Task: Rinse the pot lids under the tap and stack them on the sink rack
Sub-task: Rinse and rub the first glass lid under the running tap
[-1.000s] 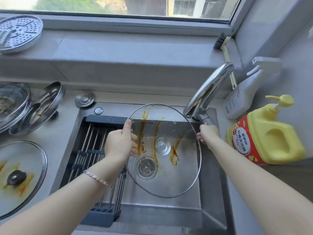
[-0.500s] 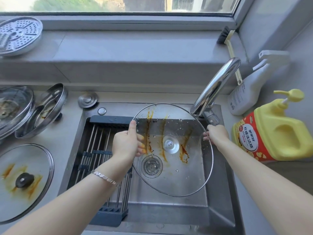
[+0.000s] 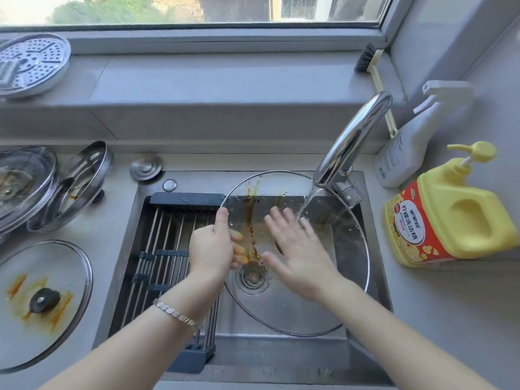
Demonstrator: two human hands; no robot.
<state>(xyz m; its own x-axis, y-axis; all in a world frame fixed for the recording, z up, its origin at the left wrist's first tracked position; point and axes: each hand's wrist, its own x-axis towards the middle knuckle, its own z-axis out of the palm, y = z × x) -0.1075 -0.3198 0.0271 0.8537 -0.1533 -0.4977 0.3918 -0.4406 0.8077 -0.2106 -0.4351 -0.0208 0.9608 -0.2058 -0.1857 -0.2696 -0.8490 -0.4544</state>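
Left hand (image 3: 211,249) grips glass lid (image 3: 323,305) rim; right hand (image 3: 298,254) fingers spread flat on it

Left hand (image 3: 213,249): thumb raised, fingers curled, pinching the glass lid (image 3: 284,313) by its rim. Right hand (image 3: 298,250): flat, fingers spread, forearm stretched forward.

The rack (image 3: 168,249) lay across the left part of the sink (image 3: 281,356), and the big lid (image 3: 309,313) stood over the right part, under the tap (image 3: 354,136) at the far right. On the counter (image 3: 118,220) left of the sink sat a flat lid (image 3: 56,263), with other lids (image 3: 73,187) behind it. The soap jug (image 3: 450,215) stood on the right, with the spray bottle (image 3: 408,144) behind it.
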